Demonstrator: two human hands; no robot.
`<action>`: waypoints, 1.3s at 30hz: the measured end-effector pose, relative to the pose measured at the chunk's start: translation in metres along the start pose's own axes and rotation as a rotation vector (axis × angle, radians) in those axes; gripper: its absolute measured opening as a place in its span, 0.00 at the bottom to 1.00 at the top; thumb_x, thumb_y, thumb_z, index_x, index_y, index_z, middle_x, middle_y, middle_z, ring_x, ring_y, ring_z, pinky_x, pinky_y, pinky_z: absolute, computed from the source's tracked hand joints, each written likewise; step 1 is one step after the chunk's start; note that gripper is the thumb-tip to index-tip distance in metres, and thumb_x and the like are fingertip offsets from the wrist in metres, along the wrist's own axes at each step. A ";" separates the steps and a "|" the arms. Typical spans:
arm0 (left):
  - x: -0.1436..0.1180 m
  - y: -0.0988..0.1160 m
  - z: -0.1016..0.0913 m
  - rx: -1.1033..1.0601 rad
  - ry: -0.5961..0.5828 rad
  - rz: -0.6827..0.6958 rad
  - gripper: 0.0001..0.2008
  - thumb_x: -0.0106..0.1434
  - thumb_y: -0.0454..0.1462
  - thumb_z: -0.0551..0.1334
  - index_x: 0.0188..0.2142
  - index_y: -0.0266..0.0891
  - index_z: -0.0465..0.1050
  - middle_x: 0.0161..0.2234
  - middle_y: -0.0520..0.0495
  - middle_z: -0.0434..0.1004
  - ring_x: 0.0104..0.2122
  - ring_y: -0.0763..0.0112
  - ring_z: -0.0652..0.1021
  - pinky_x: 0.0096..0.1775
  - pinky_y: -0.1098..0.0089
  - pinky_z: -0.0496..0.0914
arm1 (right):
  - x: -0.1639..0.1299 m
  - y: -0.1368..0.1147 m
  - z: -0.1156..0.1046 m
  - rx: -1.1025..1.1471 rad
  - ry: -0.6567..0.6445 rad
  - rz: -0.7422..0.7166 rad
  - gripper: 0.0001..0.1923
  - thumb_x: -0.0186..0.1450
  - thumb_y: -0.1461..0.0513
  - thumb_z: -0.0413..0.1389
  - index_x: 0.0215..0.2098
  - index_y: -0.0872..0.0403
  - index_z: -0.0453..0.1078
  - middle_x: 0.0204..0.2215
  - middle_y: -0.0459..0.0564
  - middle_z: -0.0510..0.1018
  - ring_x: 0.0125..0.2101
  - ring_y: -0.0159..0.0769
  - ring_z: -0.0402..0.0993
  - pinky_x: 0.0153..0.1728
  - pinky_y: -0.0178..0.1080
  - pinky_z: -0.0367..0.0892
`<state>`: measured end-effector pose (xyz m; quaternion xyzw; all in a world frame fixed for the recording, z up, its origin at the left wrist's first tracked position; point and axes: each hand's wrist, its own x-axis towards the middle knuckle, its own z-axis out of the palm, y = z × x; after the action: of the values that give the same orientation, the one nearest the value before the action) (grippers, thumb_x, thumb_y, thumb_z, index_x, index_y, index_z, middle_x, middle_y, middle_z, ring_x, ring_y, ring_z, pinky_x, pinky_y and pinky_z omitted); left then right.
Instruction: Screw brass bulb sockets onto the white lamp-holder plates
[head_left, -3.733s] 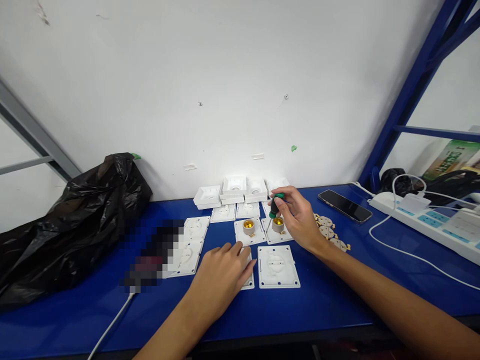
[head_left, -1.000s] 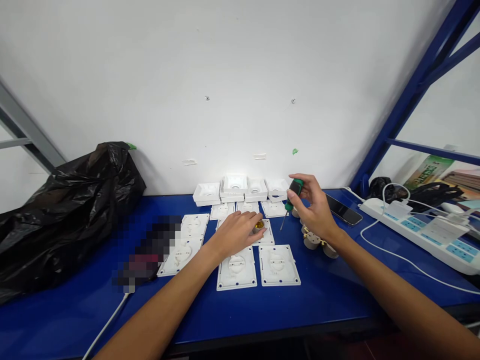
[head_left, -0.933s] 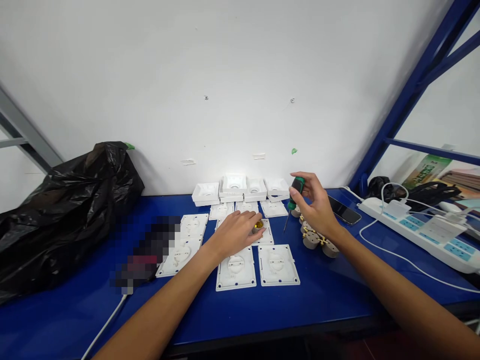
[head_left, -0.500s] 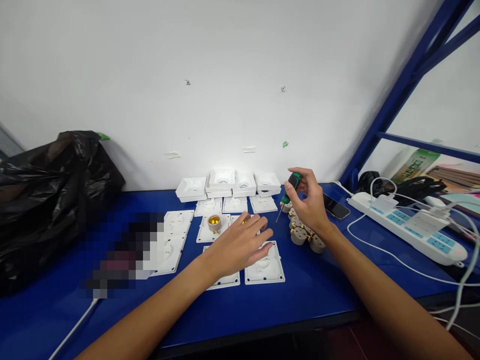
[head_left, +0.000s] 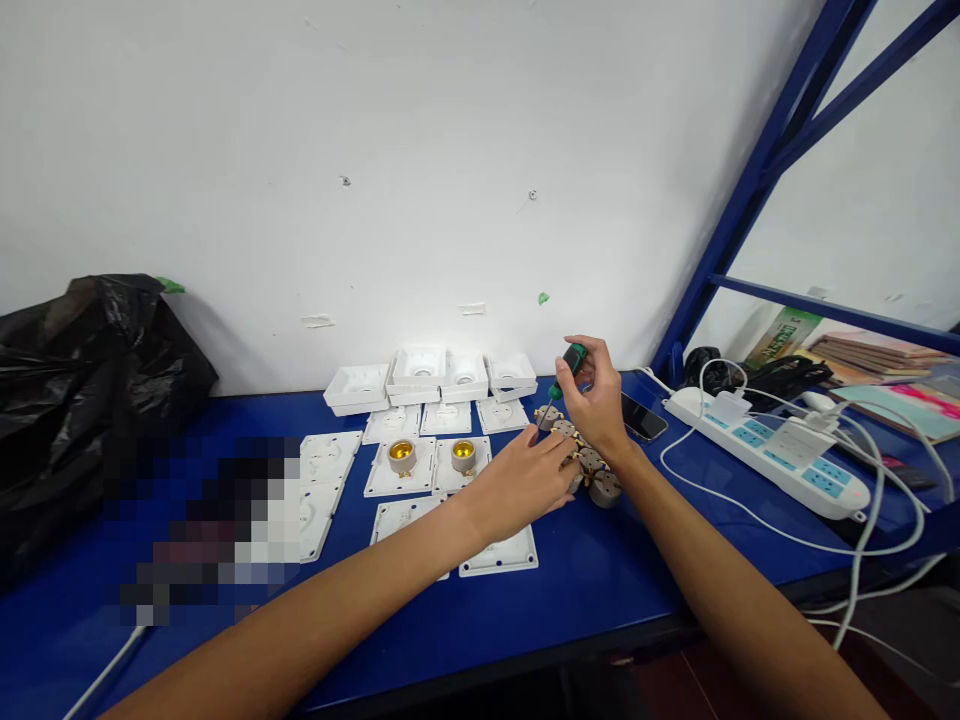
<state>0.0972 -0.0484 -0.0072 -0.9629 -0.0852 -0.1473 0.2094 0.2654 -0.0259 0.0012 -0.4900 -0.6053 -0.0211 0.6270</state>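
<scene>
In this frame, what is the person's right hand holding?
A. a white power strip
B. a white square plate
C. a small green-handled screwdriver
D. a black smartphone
C. The right hand grips the small green-handled screwdriver, its tip pointing down toward the row of grey lamp sockets with brass parts, while the black smartphone and white power strip lie untouched on the blue table.
</scene>
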 end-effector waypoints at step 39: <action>-0.070 -0.029 -0.004 -0.371 -0.027 -0.215 0.12 0.76 0.43 0.54 0.50 0.41 0.69 0.44 0.46 0.73 0.46 0.62 0.74 0.50 0.61 0.67 | -0.024 -0.039 0.009 0.048 -0.024 -0.039 0.13 0.70 0.58 0.55 0.53 0.46 0.65 0.34 0.47 0.70 0.31 0.36 0.71 0.31 0.42 0.72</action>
<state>0.0239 -0.0314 -0.0156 -0.9722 -0.1619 -0.1689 0.0105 0.2281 -0.0544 0.0035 -0.4632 -0.6224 -0.0130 0.6308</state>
